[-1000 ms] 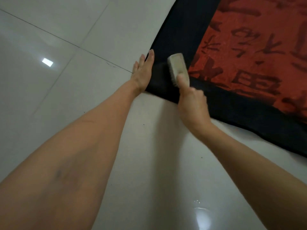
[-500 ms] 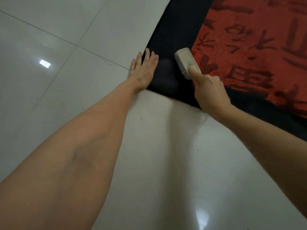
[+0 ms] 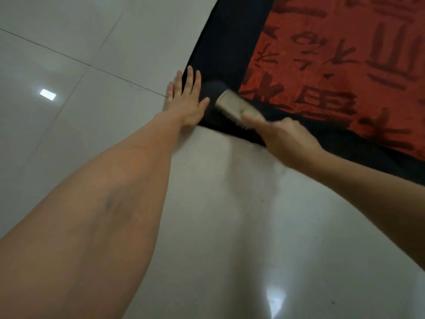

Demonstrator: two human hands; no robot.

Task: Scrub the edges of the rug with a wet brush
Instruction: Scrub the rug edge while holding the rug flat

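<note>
A red rug (image 3: 333,65) with dark characters and a wide black border lies on the floor at the upper right. Its near corner points toward me. My left hand (image 3: 186,100) lies flat with straight, spread fingers, pressing the corner of the black border where it meets the tile. My right hand (image 3: 285,139) grips a pale scrubbing brush (image 3: 234,105) by its near end. The brush is tilted, bristles down on the black border just right of my left thumb. Its motion blurs it slightly.
Glossy white floor tiles (image 3: 96,54) with thin dark grout lines fill the left and bottom. Light reflections show on the tile at the left and at the bottom right. The rug runs on past the top and right edges of the view.
My right hand has drawn the brush back toward the rug's corner, closer to my left thumb. My left hand's fingers have spread wider on the corner.
</note>
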